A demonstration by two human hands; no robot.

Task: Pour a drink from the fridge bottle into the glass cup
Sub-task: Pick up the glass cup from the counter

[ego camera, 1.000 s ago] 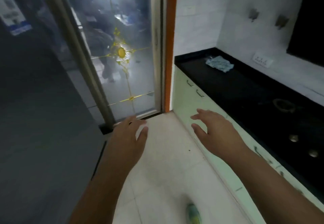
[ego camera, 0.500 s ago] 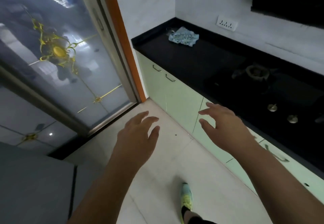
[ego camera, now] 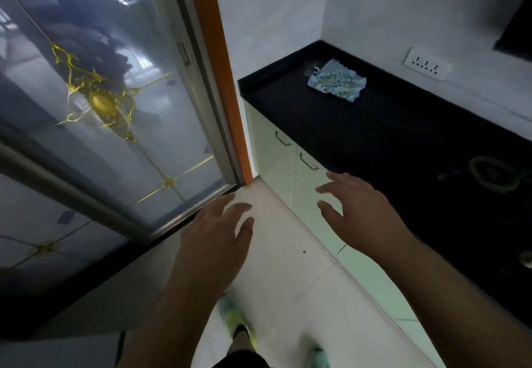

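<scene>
both hands empty, fingers spread: left hand (ego camera: 218, 241) over floor, right hand (ego camera: 359, 209) by the cabinet fronts. glass cup (ego camera: 310, 67) seems to sit at the far counter (ego camera: 374, 125) corner, touching a patterned cloth (ego camera: 336, 81); bottle and fridge unseen. judgement: find the fridge first, keeping clear of the counter edge; narrow floor beside glass door (ego camera: 115, 114)

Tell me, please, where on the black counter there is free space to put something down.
The black stone counter is bare between the crumpled blue patterned cloth and the round gas burner. The far corner is crowded: a small clear glass cup stands beside the cloth.
</scene>
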